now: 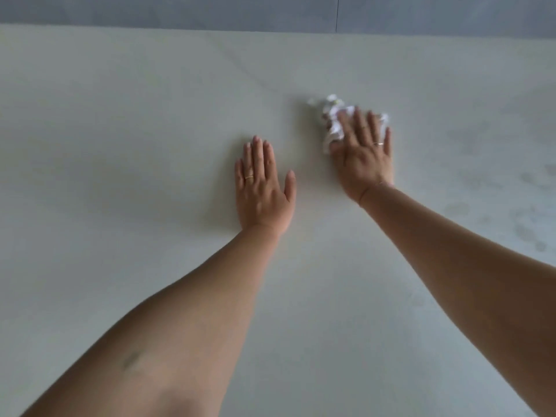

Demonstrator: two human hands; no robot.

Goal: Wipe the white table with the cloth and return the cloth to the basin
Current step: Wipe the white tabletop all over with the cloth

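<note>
Head view, looking down over my own two bare forearms, which the bottom edge cuts off. My left hand [263, 188] lies flat on the big plain white desk [120, 130], palm down, fingers straight and close together, holding nothing. There's a thin gold ring [249, 176] on one finger.

My right hand [362, 159] is further out and to the right, also spread flat with straight fingers, pressing down on the crumpled white cloth [332, 112]. So the cloth sits on the desk under that hand, towards the far middle. Most of it is hidden under my palm and fingers. Only a scrunched bit pokes out past the fingertips and beside the thumb, and it's pretty blurry. It might have a faint print on it, but I can't really tell. That hand wears a thin ring [380, 143] too.

Over on the right side of the desk are some faint roundish marks [523, 224], hard to make out. Past the far edge is a grey strip [180, 10], either wall or floor, no idea which.
</note>
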